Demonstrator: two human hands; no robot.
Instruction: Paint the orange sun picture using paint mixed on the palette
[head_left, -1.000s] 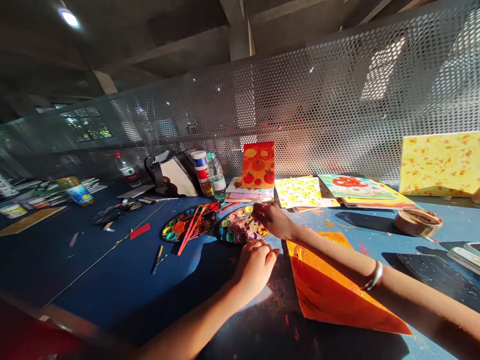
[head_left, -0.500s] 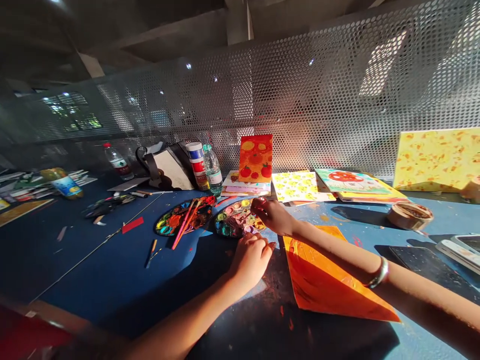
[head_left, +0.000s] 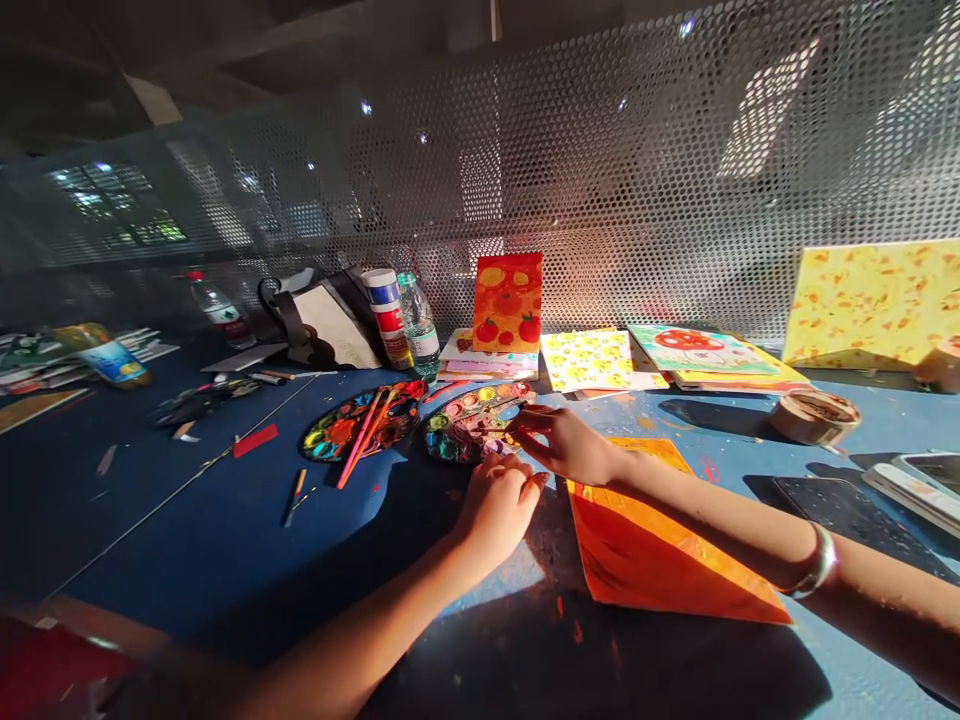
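Observation:
My right hand [head_left: 566, 440] is closed in a pinch on a thin paintbrush [head_left: 491, 431], which points left over the paint-covered palette [head_left: 452, 442]. My left hand [head_left: 501, 500] is closed at the near edge of that palette; its fingertips are partly hidden and seem to grip the rim. Under my right forearm lies an orange-painted canvas [head_left: 675, 560], half in shadow. A second palette [head_left: 322, 440] sits to the left, with a pink paintbrush [head_left: 360, 437] and an orange one laid across it.
Behind the palettes stand a clear bottle [head_left: 421, 335], stacked paint jars [head_left: 388, 318] and a red painting [head_left: 508, 305]. A tape roll [head_left: 814, 415], a dark phone-like slab [head_left: 855, 515] and white devices [head_left: 911, 490] lie right. A perforated metal screen [head_left: 637, 200] rises behind the blue table.
My right hand has shifted slightly right and lower, and the brush now shows over the palette. My left hand stays at the palette's near edge. The view has tilted and shifted slightly.

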